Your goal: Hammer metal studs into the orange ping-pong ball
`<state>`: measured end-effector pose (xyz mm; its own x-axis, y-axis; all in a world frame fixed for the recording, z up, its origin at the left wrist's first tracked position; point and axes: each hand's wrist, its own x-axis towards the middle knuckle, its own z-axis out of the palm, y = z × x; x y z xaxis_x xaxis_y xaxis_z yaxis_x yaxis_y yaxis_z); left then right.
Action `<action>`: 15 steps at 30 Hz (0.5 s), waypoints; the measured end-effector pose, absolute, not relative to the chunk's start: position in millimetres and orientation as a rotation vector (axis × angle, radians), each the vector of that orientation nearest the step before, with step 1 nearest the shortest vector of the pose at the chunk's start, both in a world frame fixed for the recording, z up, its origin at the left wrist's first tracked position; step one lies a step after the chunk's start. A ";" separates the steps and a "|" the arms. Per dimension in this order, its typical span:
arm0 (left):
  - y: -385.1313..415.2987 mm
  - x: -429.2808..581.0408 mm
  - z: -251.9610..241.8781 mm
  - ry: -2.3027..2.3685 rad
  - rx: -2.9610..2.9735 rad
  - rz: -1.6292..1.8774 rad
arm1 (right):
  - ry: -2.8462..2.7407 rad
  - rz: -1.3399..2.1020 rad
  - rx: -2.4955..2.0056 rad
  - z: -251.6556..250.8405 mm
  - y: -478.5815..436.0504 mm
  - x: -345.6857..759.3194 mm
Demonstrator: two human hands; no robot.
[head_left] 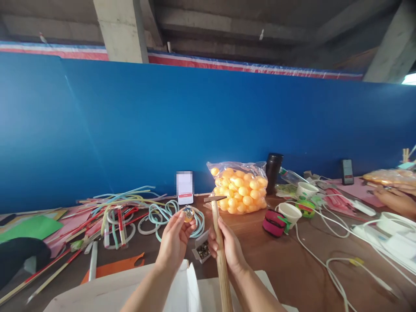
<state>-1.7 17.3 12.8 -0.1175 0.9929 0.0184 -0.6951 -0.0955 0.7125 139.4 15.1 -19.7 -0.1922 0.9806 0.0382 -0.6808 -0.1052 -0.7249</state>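
My left hand (175, 237) pinches a shiny metal ball (188, 214) between thumb and fingers, raised over the table. My right hand (229, 247) is wrapped round the wooden handle of a hammer (221, 255), its narrow dark head at the top. The handle points down toward me. Between and below my hands a small open box (202, 249) holds several small shiny metal pieces, too small to name. White cardboard (156, 284) lies under my forearms.
A clear bag of orange balls (238, 190) stands against the blue partition (208, 125), beside a black flask (274, 173). Coiled tubes (159, 219) and sticks lie left. Paper cups (290, 213), a pink pouch (273, 223) and white cables (338, 277) are right. Another person's hand (394, 199) shows far right.
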 end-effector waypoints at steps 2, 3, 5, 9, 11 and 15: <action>25.4 -4.8 33.1 0.644 0.611 1.631 | -0.718 1.647 -0.547 -24.5 17.1 140.6; 29.4 -6.0 43.9 0.621 0.625 1.658 | -0.711 1.648 -0.545 -25.9 18.1 140.8; 36.1 -6.7 61.9 0.573 0.628 1.722 | -0.703 1.645 -0.545 -27.1 19.4 140.9; 40.3 1.3 62.2 0.500 0.552 1.743 | -0.709 1.641 -0.565 -25.0 19.3 142.5; 39.6 6.6 43.3 0.500 0.520 1.696 | -0.723 1.649 -0.582 -23.4 18.7 143.6; 39.6 9.6 0.0 0.497 0.523 1.589 | -0.754 1.658 -0.586 -22.6 17.6 144.3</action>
<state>9.6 39.6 0.0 -0.0680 0.9969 0.0398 -0.7966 -0.0782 0.5995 144.3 17.6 -22.6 -0.2100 0.9776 0.0164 -0.6550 -0.1282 -0.7447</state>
